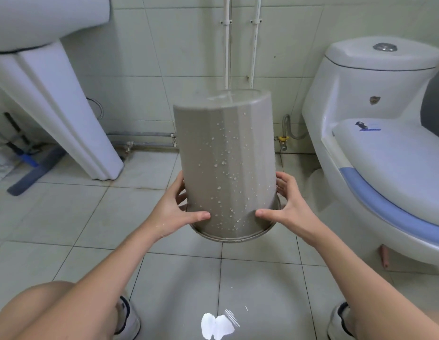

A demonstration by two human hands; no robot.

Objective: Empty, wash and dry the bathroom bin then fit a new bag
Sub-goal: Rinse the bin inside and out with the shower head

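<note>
Both hands, left hand (175, 212) and right hand (290, 204), grip the inverted grey cylindrical plastic bin (225, 165) near its rim, held above the tiled floor (66, 217). Droplet-covered wall looks slick: risk of slipping, dropping it.

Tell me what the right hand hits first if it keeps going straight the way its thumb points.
The right hand already grips the upturned wet bin near its rim, thumb pointing left across the wall. Going straight on, it meets that wall at once; the left hand lies beyond.
</note>
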